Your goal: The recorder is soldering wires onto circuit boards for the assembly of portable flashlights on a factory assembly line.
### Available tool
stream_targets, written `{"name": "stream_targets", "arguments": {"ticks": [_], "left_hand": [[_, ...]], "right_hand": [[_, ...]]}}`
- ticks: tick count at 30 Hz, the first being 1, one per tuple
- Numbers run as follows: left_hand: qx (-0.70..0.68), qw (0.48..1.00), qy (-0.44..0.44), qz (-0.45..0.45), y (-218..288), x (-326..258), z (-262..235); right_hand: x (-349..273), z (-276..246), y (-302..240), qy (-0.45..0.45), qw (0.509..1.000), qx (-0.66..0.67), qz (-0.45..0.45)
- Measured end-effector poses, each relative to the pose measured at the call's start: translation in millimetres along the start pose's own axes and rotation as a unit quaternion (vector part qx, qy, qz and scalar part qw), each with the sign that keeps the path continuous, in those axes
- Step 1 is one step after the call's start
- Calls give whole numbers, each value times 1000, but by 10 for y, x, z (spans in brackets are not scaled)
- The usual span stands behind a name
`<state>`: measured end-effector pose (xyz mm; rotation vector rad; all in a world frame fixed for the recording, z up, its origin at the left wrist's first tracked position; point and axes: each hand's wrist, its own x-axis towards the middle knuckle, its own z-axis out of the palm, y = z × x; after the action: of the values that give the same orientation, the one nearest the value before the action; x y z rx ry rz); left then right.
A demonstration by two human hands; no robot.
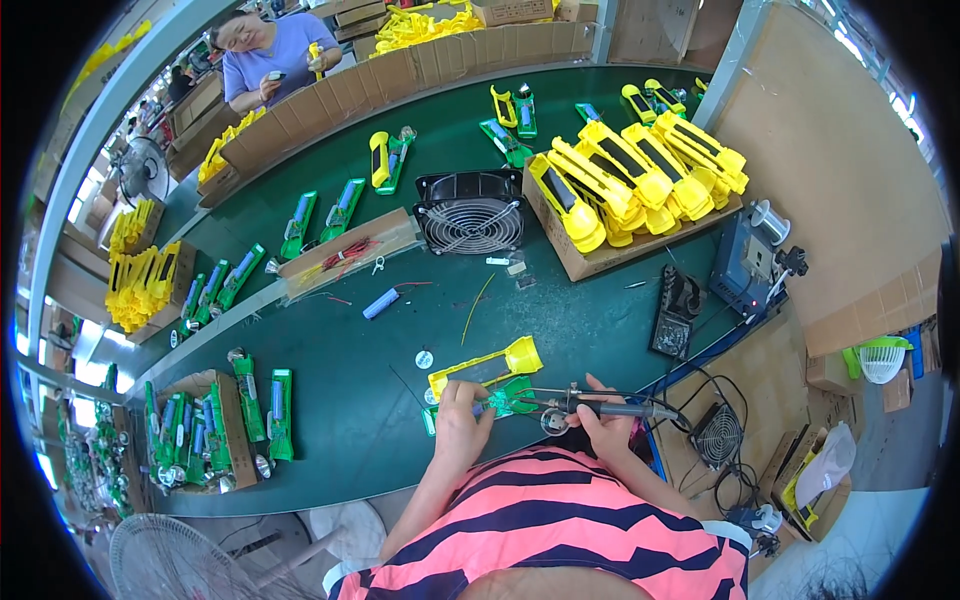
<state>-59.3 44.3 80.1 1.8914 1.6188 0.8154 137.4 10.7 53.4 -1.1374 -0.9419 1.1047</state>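
Note:
My right hand (605,425) grips a soldering iron (640,409), its metal tip pointing left over the work. With bent fingers my left hand (462,420) holds a green plastic casing (515,396) down on the table. The left fingers hide part of that casing. Just beyond it, touching or very near the left fingers, lies a yellow plastic frame (520,356) with a wide end. A round shiny lamp head (554,422) sits by the casing's right end, below the iron. A small round disc (424,359) lies left of the frame.
A carton of yellow housings (575,225), a black fan (470,225) and a soldering station (742,265) stand beyond my hands. At left is a box of green casings (235,430). A loose blue battery cell (381,303) lies mid-table. Across the bench, another person (275,60) handles parts.

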Motion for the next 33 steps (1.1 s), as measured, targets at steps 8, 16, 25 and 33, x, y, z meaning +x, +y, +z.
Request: {"name": "stream_targets", "arguments": {"ticks": [8, 16, 25, 33], "left_hand": [[263, 953, 131, 68, -101, -165, -503], [78, 983, 55, 155, -19, -130, -340], [148, 963, -3, 227, 1, -171, -141], [160, 957, -30, 239, 33, -143, -175]], "right_hand": [[-6, -32, 33, -12, 1000, -11, -7], [100, -82, 161, -101, 983, -113, -102], [119, -84, 52, -86, 991, -89, -58], [124, -57, 103, -95, 991, -80, -52]]}}
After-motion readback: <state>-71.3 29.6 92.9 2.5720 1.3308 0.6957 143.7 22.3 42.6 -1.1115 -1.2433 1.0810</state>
